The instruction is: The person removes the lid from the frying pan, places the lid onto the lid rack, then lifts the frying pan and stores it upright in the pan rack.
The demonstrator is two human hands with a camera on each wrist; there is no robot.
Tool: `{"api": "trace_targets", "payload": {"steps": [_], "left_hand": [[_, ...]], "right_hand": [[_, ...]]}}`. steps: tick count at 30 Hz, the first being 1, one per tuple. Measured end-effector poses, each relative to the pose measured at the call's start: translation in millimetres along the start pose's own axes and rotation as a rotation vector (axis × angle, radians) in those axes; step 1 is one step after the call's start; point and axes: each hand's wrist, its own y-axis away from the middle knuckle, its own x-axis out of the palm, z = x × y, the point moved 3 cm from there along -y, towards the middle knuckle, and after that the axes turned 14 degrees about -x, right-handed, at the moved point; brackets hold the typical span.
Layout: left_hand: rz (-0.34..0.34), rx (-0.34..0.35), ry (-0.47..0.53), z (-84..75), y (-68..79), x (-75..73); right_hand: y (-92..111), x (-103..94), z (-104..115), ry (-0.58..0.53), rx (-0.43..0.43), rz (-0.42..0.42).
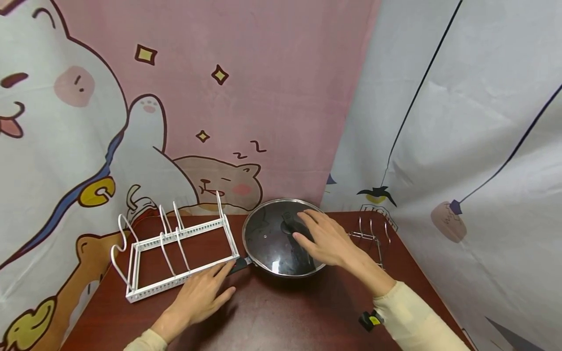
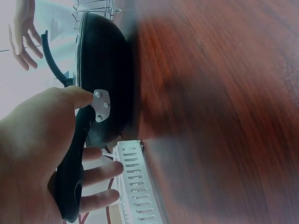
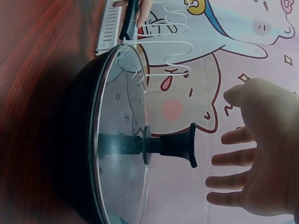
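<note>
I see a black wok point(image 1: 281, 243) on the dark red table point(image 1: 285, 317), near the back, with a glass lid point(image 1: 268, 239) seated on it. Black lid knob point(image 1: 291, 223) sticks up at the centre.

Right hand point(image 1: 322, 239): hovering over the lid, fingers spread and straight. Right wrist view shows a clear gap between the palm point(image 3: 266, 149) and the knob point(image 3: 180, 145), so not touching, holding nothing.

Left hand point(image 1: 204, 292): at the wok's black handle point(image 1: 239, 265), which points toward the white rack. Left wrist view shows the handle point(image 2: 74, 168) lying across the palm, thumb point(image 2: 70, 98) up by the riveted bracket point(image 2: 101, 105), fingers point(image 2: 100, 172) only loosely bent behind it. Touching the handle, but I can't tell if it's a real grip yet.

White wire pot-lid rack point(image 1: 175, 248) stands just beside the wok on its left, its corner close to the handle. A small chrome wire rack point(image 1: 371, 239) sits right of the wok, behind the right hand.

Cartoon-print cloth point(image 1: 175, 97) hangs behind the table.
</note>
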Motion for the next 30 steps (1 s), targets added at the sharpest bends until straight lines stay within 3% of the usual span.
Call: {"api": "trace_targets", "payload": {"steps": [30], "left_hand": [[0.086,-0.114,0.006,0.8,-9.1,-0.1]], "right_hand": [[-21.7,10.7,-7.6,-0.083,0.208,0.142]]}}
